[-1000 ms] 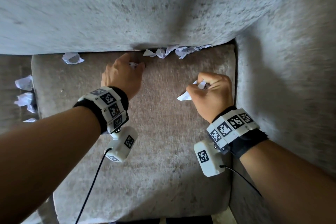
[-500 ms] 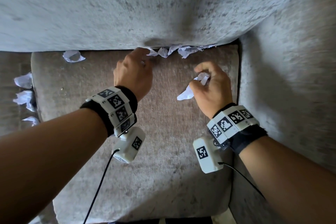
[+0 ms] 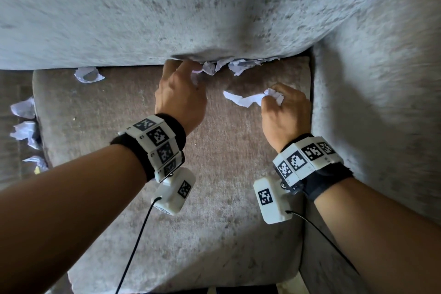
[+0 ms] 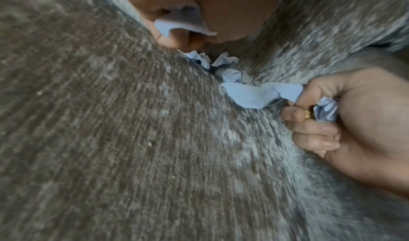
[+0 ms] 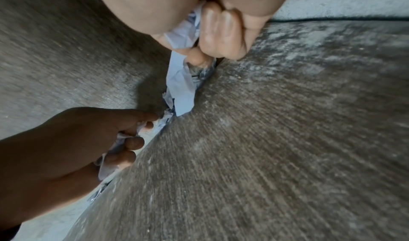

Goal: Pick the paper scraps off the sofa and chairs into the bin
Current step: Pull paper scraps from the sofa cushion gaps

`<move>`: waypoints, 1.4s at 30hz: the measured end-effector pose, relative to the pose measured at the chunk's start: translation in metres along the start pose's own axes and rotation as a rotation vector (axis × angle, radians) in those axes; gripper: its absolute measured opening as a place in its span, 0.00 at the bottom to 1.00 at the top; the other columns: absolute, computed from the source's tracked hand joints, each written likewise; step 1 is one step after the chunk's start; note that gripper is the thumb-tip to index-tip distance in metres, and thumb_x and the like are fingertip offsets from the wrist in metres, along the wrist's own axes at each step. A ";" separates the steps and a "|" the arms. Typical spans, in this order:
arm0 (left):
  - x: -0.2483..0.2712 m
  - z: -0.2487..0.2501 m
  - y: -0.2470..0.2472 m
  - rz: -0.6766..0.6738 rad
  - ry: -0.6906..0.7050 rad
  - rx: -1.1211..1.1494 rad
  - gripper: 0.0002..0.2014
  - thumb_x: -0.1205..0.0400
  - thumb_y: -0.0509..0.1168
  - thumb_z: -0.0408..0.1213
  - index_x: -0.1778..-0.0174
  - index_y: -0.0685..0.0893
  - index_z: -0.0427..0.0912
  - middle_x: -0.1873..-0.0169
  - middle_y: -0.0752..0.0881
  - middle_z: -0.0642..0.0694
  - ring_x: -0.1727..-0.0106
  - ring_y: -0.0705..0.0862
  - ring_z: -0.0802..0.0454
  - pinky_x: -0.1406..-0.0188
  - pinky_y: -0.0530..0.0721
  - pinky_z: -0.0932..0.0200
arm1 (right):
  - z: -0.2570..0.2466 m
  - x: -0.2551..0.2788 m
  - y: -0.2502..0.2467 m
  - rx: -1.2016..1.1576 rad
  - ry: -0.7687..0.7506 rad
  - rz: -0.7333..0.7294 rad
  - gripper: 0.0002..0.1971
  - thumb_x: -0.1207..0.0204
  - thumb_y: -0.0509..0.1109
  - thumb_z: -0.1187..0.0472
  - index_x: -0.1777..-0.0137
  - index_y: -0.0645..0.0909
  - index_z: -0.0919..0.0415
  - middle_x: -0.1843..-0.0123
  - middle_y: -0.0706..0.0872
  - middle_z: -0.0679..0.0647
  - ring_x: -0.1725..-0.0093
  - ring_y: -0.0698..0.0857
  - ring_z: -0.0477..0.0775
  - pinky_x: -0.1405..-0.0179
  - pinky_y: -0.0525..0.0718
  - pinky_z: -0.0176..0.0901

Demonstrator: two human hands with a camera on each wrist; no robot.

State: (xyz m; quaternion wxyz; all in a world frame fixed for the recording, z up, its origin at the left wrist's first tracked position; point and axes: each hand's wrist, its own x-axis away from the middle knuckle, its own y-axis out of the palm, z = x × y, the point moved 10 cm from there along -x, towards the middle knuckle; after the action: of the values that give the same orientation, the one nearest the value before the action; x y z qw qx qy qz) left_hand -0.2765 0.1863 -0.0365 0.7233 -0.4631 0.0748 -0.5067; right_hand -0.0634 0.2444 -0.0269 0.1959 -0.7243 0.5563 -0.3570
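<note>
White paper scraps (image 3: pixel 238 67) are wedged in the crease between the grey seat cushion (image 3: pixel 214 222) and the backrest. My left hand (image 3: pixel 188 74) is at that crease with a scrap (image 4: pixel 186 22) held in its curled fingers, and its fingertips touch the wedged scraps (image 4: pixel 199 59). To its right, my right hand (image 3: pixel 274 98) grips a crumpled wad with a long strip (image 3: pixel 241 100) sticking out to the left. The right wrist view shows that strip (image 5: pixel 181 87) hanging from the fist down to the crease. No bin is in view.
Another scrap (image 3: pixel 88 75) lies at the back left of the cushion. Several more scraps (image 3: pixel 23 131) sit in the gap at the cushion's left edge. The padded armrest (image 3: pixel 370 114) rises close on the right, and the backrest (image 3: pixel 167 7) fills the top.
My left hand has moved right and back, from the cushion to the scraps in the crease. My right hand has shifted slightly back, still gripping its paper, whose strip now points left.
</note>
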 end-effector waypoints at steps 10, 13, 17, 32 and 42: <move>0.007 0.007 0.027 -0.126 0.064 -0.071 0.34 0.24 0.60 0.21 0.21 0.70 0.48 0.23 0.71 0.50 0.38 0.81 0.42 0.54 0.74 0.51 | 0.005 -0.002 -0.006 -0.005 0.004 -0.010 0.12 0.33 0.60 0.60 0.76 0.63 0.53 0.79 0.70 0.46 0.77 0.69 0.49 0.76 0.63 0.38; 0.005 0.010 0.033 -0.163 0.062 -0.112 0.32 0.22 0.58 0.22 0.22 0.70 0.51 0.25 0.70 0.50 0.41 0.82 0.42 0.54 0.72 0.51 | 0.007 -0.001 -0.009 -0.013 -0.007 0.012 0.10 0.29 0.59 0.59 0.72 0.70 0.57 0.79 0.72 0.45 0.77 0.71 0.49 0.75 0.67 0.41; -0.001 0.012 0.036 -0.175 0.064 -0.142 0.23 0.17 0.60 0.29 0.28 0.74 0.53 0.28 0.69 0.48 0.46 0.83 0.43 0.53 0.71 0.50 | 0.008 -0.001 -0.009 -0.042 -0.017 0.012 0.11 0.26 0.58 0.58 0.69 0.74 0.58 0.77 0.77 0.47 0.74 0.78 0.55 0.73 0.74 0.44; 0.002 0.007 0.023 -0.059 0.110 -0.047 0.11 0.19 0.64 0.38 0.47 0.86 0.36 0.45 0.79 0.45 0.58 0.76 0.51 0.60 0.73 0.54 | -0.012 0.001 -0.007 0.022 -0.151 0.053 0.21 0.24 0.69 0.46 0.77 0.70 0.48 0.80 0.68 0.36 0.80 0.69 0.38 0.76 0.60 0.24; 0.025 -0.028 0.000 -0.053 -0.091 0.012 0.17 0.22 0.63 0.40 0.76 0.66 0.50 0.78 0.71 0.58 0.79 0.68 0.62 0.75 0.66 0.69 | -0.021 -0.006 -0.001 0.145 -0.103 0.053 0.16 0.27 0.66 0.57 0.75 0.71 0.60 0.81 0.71 0.46 0.82 0.66 0.44 0.84 0.61 0.30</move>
State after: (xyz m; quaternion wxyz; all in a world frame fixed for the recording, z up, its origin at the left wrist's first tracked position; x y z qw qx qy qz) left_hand -0.2803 0.1493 -0.0431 0.7152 -0.4829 0.0266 -0.5045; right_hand -0.0787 0.2528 -0.0138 0.2856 -0.7106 0.5372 -0.3536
